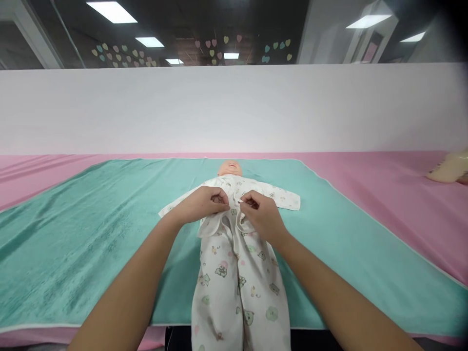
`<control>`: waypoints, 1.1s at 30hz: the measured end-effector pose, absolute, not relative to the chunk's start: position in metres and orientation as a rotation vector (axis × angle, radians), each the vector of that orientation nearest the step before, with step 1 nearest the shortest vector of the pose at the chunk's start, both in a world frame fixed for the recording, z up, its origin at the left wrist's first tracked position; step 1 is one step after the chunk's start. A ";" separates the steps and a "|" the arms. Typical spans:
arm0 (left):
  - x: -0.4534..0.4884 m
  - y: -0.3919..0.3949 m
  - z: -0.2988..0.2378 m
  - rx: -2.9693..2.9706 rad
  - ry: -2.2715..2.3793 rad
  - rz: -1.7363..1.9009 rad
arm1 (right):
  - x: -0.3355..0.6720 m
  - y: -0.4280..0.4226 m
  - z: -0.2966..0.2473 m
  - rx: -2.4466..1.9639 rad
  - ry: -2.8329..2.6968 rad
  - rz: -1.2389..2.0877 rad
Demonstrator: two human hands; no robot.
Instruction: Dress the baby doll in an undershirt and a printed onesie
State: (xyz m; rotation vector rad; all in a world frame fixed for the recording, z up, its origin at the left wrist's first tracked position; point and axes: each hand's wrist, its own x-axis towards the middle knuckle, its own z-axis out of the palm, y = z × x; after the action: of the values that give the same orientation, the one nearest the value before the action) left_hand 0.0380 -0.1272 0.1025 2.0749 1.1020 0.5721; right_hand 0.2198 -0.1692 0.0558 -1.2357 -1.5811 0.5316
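1. Head view: the left hand (206,201) is at the front of the top (231,182), thumb and fingertips pressed together, seemingly pinching its left front edge.
2. Head view: the right hand (260,210) faces it just across the opening, thumb and fingertips pinching the other front edge; a small white tip shows at them.
3. Head view: the top lies directly under both hands, its sleeves stretching out beyond them on either side; its lower corners flare below the fingers.
4. Head view: the doll (230,167) lies on its back, head beyond the hands, chin at the collar.
5. Head view: the printed pants (219,287) lie on the near side of the hands, between the forearms, running past the towel's near edge.
6. Head view: all this rests on a green towel (109,234) over pink cloth (376,190); a white wall (234,107) stands behind.
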 end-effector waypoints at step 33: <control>0.048 -0.126 0.091 1.628 0.881 0.683 | 0.217 -0.177 0.043 -1.008 -1.682 0.389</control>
State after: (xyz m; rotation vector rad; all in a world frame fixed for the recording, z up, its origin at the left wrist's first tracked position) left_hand 0.0479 -0.1261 0.0914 1.6280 0.8815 0.6831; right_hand 0.2170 -0.1775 0.0426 -1.0082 -1.6822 0.3895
